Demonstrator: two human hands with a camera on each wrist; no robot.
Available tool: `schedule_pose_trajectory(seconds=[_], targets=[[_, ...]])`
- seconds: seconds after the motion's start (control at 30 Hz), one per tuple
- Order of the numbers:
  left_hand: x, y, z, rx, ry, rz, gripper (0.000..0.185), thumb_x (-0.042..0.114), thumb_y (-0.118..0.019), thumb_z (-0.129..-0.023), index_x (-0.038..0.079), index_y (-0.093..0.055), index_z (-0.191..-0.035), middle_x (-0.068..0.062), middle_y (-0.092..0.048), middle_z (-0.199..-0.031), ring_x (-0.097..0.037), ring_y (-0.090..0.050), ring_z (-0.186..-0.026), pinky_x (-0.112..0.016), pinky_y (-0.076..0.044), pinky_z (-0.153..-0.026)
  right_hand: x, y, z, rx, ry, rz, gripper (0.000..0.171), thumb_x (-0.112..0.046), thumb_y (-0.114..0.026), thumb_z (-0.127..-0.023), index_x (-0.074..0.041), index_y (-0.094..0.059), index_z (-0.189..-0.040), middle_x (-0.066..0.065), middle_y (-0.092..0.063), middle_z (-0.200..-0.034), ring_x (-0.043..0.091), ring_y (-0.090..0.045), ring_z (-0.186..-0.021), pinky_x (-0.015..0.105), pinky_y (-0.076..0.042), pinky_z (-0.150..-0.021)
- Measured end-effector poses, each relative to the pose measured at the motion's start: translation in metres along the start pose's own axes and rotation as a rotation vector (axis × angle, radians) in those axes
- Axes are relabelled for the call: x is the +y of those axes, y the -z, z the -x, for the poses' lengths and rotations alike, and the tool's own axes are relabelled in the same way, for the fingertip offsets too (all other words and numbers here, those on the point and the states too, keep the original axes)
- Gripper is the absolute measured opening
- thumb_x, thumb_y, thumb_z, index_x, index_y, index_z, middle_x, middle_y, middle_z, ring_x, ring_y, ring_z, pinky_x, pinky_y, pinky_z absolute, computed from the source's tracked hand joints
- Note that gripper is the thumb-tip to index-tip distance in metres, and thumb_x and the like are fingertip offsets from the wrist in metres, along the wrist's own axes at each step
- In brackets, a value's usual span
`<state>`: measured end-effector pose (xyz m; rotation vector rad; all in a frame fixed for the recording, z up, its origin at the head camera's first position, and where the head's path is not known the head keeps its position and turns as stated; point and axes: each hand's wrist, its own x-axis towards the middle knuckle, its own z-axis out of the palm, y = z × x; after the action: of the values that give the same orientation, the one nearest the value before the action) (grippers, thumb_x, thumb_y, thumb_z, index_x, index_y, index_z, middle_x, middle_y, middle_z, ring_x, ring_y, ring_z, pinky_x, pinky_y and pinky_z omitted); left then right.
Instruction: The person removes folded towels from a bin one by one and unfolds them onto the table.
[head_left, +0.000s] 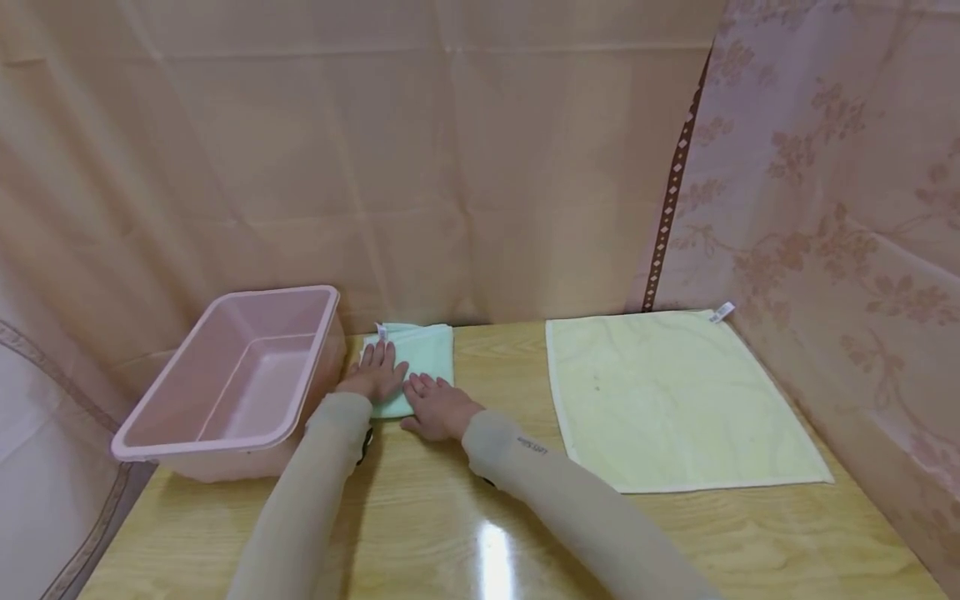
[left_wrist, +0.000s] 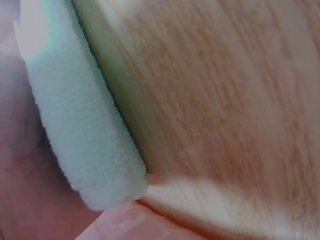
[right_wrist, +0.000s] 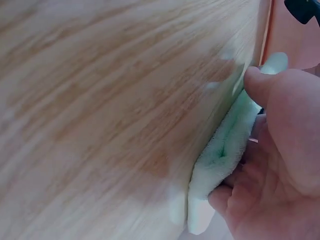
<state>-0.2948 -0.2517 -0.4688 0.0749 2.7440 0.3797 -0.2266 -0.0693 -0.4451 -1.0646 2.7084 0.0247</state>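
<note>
A pale green towel (head_left: pixel 431 348), folded into a thick, small rectangle, lies on the wooden table. My left hand (head_left: pixel 377 377) rests flat on its left part, with the fingers extended toward the back. On the towel's right front part lies my right hand (head_left: pixel 437 408), fingers straight and pointing left. The left wrist view shows the towel's thick rounded edge (left_wrist: pixel 85 115) beside the hand. From the right wrist, the layered edge of the folded towel (right_wrist: pixel 225 135) appears under the fingers, with the thumb alongside it. A small white tag (head_left: pixel 382 332) sticks out at the towel's back left corner.
An open pink basin (head_left: pixel 202 358) stands at the left, close beside the left hand. On the right, a pale yellow towel (head_left: pixel 675 400) is spread flat on the table (head_left: pixel 420 517). Curtains (head_left: pixel 450 167) hang behind and on both sides.
</note>
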Motion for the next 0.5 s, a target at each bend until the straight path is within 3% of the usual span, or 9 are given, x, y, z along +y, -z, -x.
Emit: schedule_pose_trajectory(seconds=[0.27, 0.5], targets=[[0.013, 0.014, 0.026, -0.009, -0.013, 0.052, 0.078, 0.049, -0.019, -0.108, -0.006, 0.006, -0.158, -0.025, 0.015, -0.165, -0.042, 0.016, -0.151, -0.061, 0.003, -0.119, -0.014, -0.001, -0.008, 0.027, -0.108, -0.076, 0.083, -0.060, -0.039, -0.104, -0.006, -0.018, -0.162, 0.009, -0.018, -0.168, 0.024, -0.017, -0.154, 0.037, -0.018, -0.122], [0.015, 0.015, 0.031, -0.012, -0.056, 0.076, 0.079, 0.050, -0.019, -0.108, -0.006, 0.005, -0.158, -0.026, 0.015, -0.164, -0.043, 0.016, -0.150, -0.060, 0.003, -0.119, -0.027, -0.005, -0.015, 0.039, -0.261, -0.106, 0.086, -0.064, -0.038, -0.102, -0.008, -0.014, -0.163, 0.006, -0.014, -0.169, 0.022, -0.013, -0.154, 0.040, -0.018, -0.122]])
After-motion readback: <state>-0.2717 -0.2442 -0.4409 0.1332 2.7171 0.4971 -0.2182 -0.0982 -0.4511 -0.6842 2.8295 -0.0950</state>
